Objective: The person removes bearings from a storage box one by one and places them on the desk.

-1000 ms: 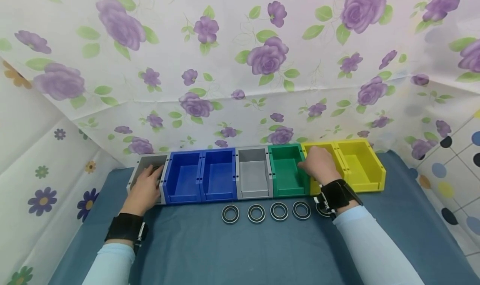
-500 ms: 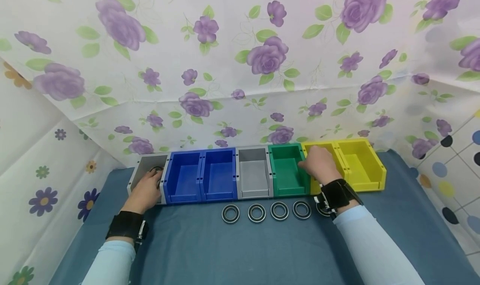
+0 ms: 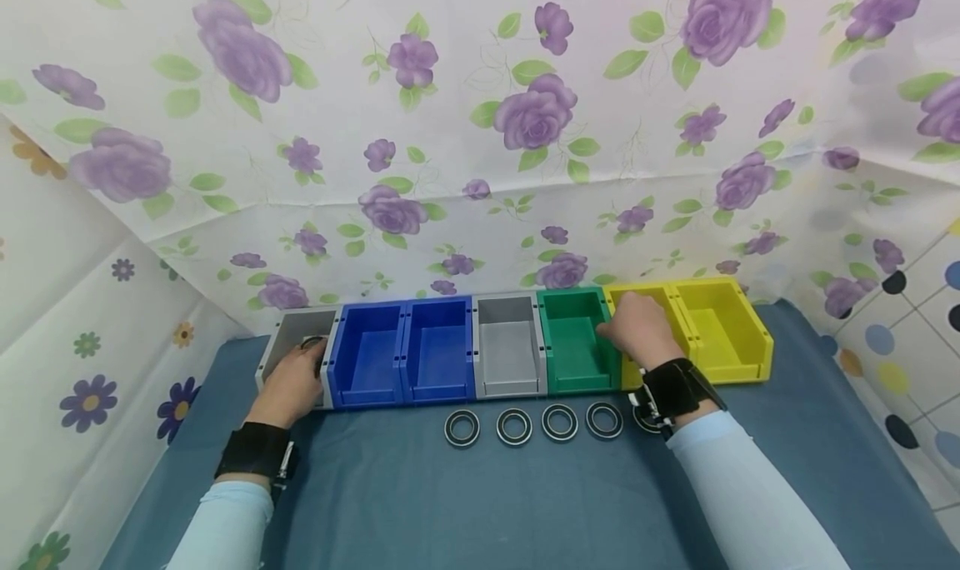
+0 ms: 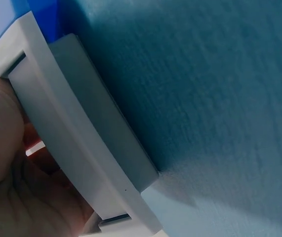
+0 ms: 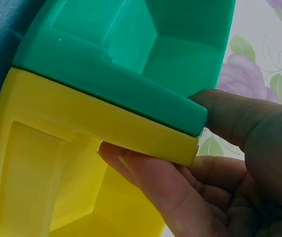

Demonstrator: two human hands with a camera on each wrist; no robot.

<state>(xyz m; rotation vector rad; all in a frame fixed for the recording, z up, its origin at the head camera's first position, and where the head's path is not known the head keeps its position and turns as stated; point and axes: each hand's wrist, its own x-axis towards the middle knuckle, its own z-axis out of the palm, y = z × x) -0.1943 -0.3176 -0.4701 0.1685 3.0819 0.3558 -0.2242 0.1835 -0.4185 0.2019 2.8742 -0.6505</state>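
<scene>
Inside the grey bin [image 3: 279, 345] at the far left end of the row is my left hand [image 3: 288, 384], its fingers curled on a dark ring-shaped bearing [image 3: 312, 341] that shows only in part. In the left wrist view, that bin's front lip hides much of the left hand [image 4: 37, 192], and the bearing is out of sight. My right hand [image 3: 641, 330] pinches the adjoining side walls of the green bin [image 5: 116, 94] and the yellow bin [image 5: 96, 121]. Its thumb lies on the green side and its fingers reach into the yellow one.
Between the ends stand two blue bins [image 3: 367, 357] and another grey bin [image 3: 508, 353]. A second yellow bin [image 3: 716, 337] ends the row. Several bearings [image 3: 462, 428] lie in a line on the blue cloth [image 3: 465, 512], one partly under the right wrist. A flowered sheet [image 3: 480, 220] hangs behind.
My left fingers have drawn back slightly and curled in the grey bin, so more of the bearing shows. The right hand has stayed in place.
</scene>
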